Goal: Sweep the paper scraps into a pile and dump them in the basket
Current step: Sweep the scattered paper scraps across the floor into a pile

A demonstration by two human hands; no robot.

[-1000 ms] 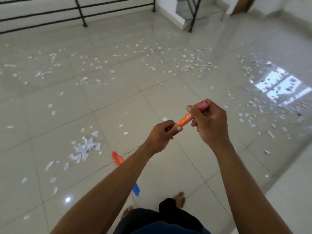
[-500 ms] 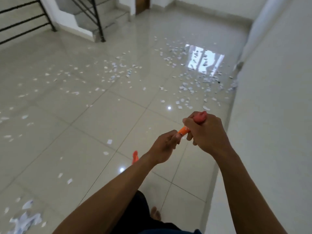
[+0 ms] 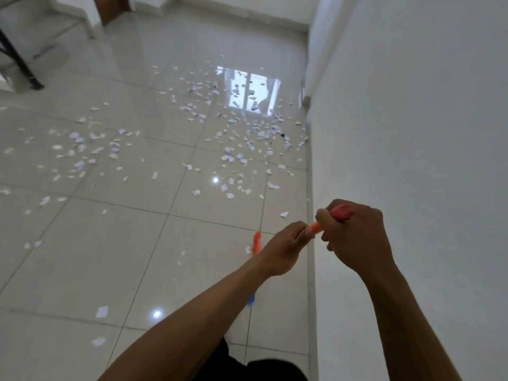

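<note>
Both hands are wrapped on one thin stick at the lower right of the frame. The right hand is fisted round the top of the orange handle, whose reddish-pink end pokes out above the knuckles. The left hand sits just below and to the left of it, fingers curled and pinching the same handle. More of that orange shows lower down beyond the left wrist, and a scrap of blue sits beside the forearm; what the blue is I cannot tell.

The paper scraps are small, white and torn. They lie thickest in the middle of the frame near the foot of the wall, with a looser, blurred patch at mid left and a few larger pieces alone at lower left.

They lie on a floor of big glossy pale tiles with thin dark joints. A bright window reflection gleams at upper centre, with two small light spots nearer. A plain white wall fills the right side. At upper left are pale steps, a dark railing post and the foot of a brown door.
</note>
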